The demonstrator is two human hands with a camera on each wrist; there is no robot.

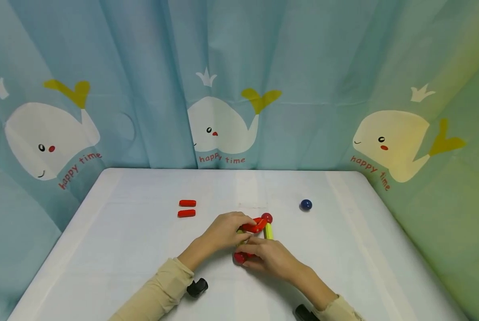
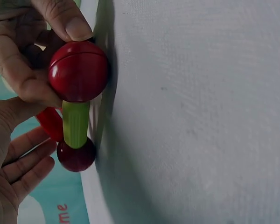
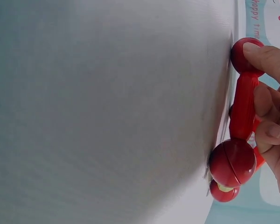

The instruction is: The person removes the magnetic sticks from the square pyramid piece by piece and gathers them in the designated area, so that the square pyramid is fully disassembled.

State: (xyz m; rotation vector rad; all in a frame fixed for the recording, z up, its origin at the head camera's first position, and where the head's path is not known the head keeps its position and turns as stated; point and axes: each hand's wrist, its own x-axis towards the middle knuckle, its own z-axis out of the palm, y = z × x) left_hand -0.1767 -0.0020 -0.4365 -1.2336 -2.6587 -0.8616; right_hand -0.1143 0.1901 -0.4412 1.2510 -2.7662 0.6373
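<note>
Just below centre frame, the left grip (image 1: pixel 225 229), nearly closed, pinched a red curve (image 1: pixel 256 227); the right grip (image 1: pixel 272 257) clasped a red ball (image 1: pixel 239 258).

Red lowercase lettering stands on the light-blue curtain (image 1: pixel 151 93) behind the table. In the head view the words "happy time" can be read three times, once beneath each printed whale. Under the left-hand whale (image 1: pixel 43 125) the left lettering (image 1: pixel 91 157) climbs towards the right; under the middle whale (image 1: pixel 223 129) the middle lettering (image 1: pixel 209 158) runs nearly level; under the right-hand whale (image 1: pixel 392 129) the right lettering (image 1: pixel 364 164) slopes downward. The left wrist view shows only the fragment "me" (image 2: pixel 62 213), turned sideways on the curtain. In the right wrist view, sideways "happy tim" (image 3: pixel 255 9) is legible there, its end unclear.
</note>
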